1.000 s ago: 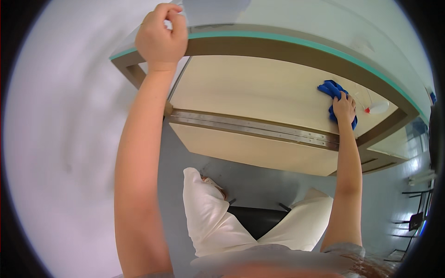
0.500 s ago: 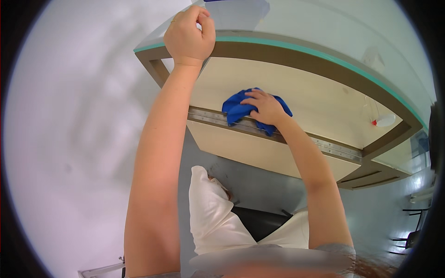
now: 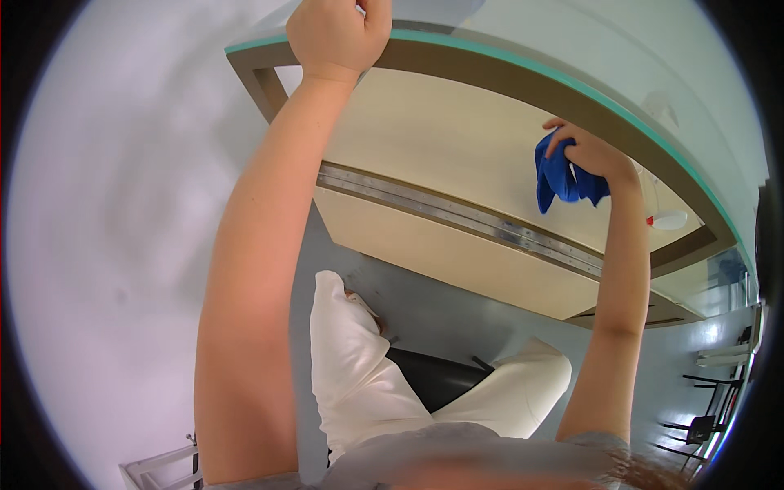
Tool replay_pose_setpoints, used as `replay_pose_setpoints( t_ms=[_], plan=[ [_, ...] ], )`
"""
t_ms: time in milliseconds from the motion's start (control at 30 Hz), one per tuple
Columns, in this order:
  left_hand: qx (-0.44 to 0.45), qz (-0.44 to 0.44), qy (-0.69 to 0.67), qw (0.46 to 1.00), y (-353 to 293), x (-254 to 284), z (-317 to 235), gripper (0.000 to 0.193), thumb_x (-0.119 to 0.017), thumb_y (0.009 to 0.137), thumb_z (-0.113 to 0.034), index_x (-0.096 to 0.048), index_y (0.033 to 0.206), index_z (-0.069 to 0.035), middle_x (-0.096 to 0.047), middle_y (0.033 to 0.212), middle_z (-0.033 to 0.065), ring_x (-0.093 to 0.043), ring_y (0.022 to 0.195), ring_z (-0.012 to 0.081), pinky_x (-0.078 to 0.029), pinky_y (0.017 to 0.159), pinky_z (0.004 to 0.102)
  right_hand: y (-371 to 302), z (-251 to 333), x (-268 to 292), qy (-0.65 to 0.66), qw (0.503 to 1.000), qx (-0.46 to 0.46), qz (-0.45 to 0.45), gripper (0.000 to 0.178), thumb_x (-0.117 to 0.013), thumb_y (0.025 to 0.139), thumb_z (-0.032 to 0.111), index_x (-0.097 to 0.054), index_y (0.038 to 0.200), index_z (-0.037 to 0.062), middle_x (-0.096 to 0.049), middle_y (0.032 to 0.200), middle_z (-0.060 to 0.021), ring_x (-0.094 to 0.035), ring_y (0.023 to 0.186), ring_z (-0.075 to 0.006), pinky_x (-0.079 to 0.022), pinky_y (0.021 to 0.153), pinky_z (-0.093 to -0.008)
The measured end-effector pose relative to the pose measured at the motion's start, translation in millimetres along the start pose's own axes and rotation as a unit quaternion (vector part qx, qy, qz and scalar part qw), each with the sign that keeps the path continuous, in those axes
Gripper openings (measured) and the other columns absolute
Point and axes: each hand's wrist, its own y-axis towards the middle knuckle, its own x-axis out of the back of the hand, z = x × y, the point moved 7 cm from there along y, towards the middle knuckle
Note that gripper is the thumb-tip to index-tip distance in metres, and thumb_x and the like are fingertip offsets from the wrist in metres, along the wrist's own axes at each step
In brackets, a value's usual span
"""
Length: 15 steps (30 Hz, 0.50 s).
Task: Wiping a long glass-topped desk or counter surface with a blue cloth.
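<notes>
My left hand (image 3: 336,37) is closed in a fist over the far top edge of a table with a glass top and brown frame (image 3: 490,73). My right hand (image 3: 592,155) grips a bunched blue cloth (image 3: 559,175) and holds it against the beige panel (image 3: 441,155) under the glass, near the right side. A metal hinge strip (image 3: 457,216) runs across the panel below both hands.
A white spray bottle with a red part (image 3: 670,219) lies at the table's right end. My legs in white trousers (image 3: 359,367) stand on the grey floor beside a dark object (image 3: 433,376). Chairs (image 3: 702,408) stand at the far right.
My right hand has swept the blue cloth from the middle of the panel by the hinge strip up toward the right edge. My left hand stays on the top edge.
</notes>
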Motion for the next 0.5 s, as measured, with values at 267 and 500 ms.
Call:
replay_pose_setpoints(
  t_ms=[267, 500],
  plan=[
    [0.016, 0.006, 0.012, 1.0, -6, -8, -5, 0.017, -0.051, 0.084, -0.013, -0.056, 0.071, -0.003, -0.056, 0.061, 0.0135, -0.056, 0.056, 0.0286, -0.043, 0.051, 0.0373, 33, 44, -167, -0.126, 0.98, 0.023, 0.155, 0.061, -0.054, 0.081, 0.019, -0.042, 0.141, 0.0244, -0.026, 0.153, -0.0103, -0.026, 0.139, -0.0379, -0.024, 0.104, -0.0686],
    [-0.004, -0.023, 0.004, 1.0, -2, 2, -9, 0.018, -0.051, 0.083, -0.014, -0.056, 0.069, -0.005, -0.055, 0.059, 0.0129, -0.055, 0.054, 0.0281, -0.042, 0.05, 0.0369, 25, 16, -108, 0.15, 0.981, 0.105, -0.058, 0.062, -0.063, 0.081, 0.037, -0.046, 0.138, 0.0188, -0.032, 0.15, -0.0114, -0.023, 0.141, -0.0341, -0.018, 0.109, -0.0661]
  ],
)
